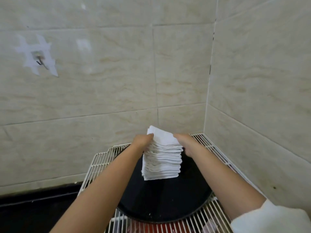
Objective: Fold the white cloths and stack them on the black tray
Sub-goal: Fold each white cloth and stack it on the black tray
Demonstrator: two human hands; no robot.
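Observation:
A tall stack of folded white cloths (pixel 162 158) stands on the round black tray (pixel 168 204), leaning a little to the left at its top. My left hand (pixel 142 140) presses against the stack's upper left side, fingers curled on the top cloths. My right hand (pixel 186 143) grips the upper right side of the stack. The top cloth (pixel 159 135) lies slightly askew, its far corner sticking up. Both forearms reach in from below, and the fingertips are partly hidden by the cloth.
The tray rests on a white wire rack (pixel 101 158) set in a corner of beige tiled walls. A metal wall hook (pixel 39 60) with tape marks is at upper left. A white sleeve (pixel 269 219) shows at lower right. Red and pinkish items (pixel 151 228) lie under the rack.

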